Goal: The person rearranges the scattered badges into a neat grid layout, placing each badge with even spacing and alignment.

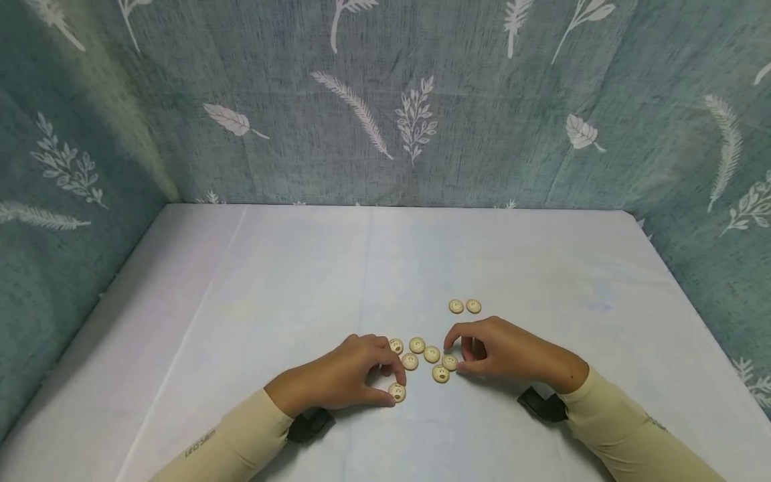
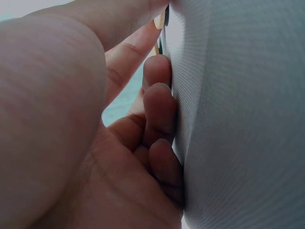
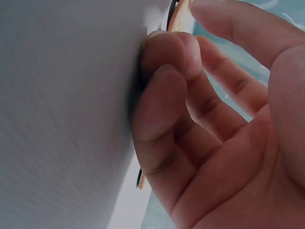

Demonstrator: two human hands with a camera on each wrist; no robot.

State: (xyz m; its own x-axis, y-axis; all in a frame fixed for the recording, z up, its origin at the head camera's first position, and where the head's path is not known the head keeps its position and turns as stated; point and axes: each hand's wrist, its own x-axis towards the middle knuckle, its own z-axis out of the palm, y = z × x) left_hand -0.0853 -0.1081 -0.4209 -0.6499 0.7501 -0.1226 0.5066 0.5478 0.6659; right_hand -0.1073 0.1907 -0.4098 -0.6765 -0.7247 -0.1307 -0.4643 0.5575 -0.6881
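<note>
Lower centre, my left fingers (image 1: 395, 365) are pinching a cream, round, wood-like disc (image 1: 397, 392), my right fingers (image 1: 456, 331) touching another disc (image 1: 449, 362) upper-right, grip unclear.

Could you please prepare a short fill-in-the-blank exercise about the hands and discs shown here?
1. The left hand pinches a disc between its index finger and its ____.
2. Beyond the right hand, ____ discs lie side by side, apart from the others.
3. In all, the head view shows ____ discs.

Missing words: thumb; two; nine.
</note>
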